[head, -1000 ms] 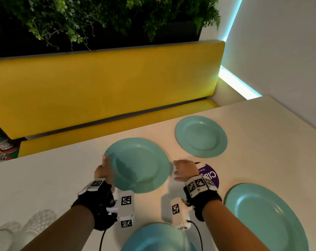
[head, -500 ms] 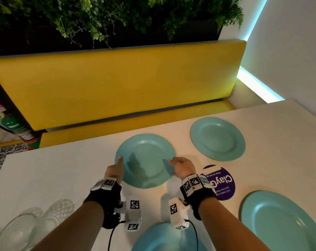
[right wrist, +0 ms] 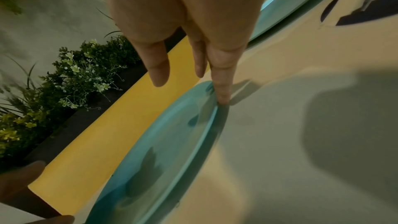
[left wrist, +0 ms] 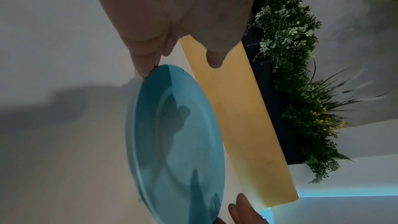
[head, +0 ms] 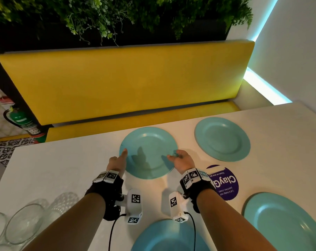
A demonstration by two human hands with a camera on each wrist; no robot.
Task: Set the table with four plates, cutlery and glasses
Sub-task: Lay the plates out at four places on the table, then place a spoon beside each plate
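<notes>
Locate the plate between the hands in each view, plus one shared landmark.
Head: plate between the hands, centre, near the table's far edge.
Left wrist: plate, lower centre, left hand fingertip at its rim.
Right wrist: plate, lower centre, right hand fingertip at its rim.
Shared landmark: yellow bench backrest, behind the plate in every view.

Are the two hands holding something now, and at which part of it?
Nothing is truly held. The left hand and right hand touch opposite rims of the far-left plate with straight fingertips; it lies flat on the table.
</notes>
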